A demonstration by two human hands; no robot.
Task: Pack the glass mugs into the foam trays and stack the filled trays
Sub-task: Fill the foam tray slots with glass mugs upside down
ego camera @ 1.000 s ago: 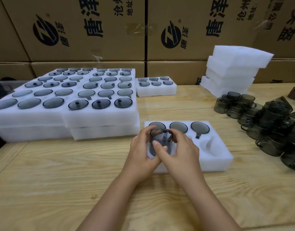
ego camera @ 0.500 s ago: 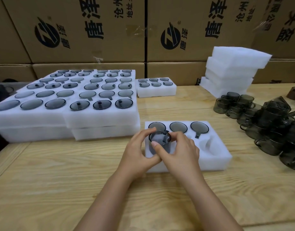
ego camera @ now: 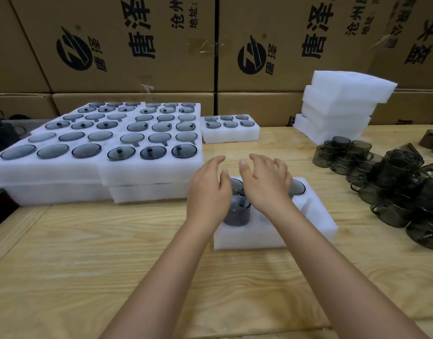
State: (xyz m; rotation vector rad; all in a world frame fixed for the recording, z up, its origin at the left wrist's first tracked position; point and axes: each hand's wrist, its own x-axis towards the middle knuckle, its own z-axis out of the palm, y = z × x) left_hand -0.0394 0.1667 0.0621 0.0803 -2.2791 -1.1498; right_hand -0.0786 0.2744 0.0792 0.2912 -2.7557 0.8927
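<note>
Cardboard boxes (ego camera: 127, 45) bear "唐泽", "沧州", "地址:"; a round logo beside.

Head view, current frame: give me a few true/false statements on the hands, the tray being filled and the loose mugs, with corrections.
1. Both hands, left hand and right hand, are open above the foam tray. True.
2. A grey mug stands partly sunk in the tray's near-left pocket. True.
3. Loose mugs are piled left of the tray. False: they lie to its right.
4. The stack of empty foam trays sits on the floor. False: it stands on the wooden table.
</note>
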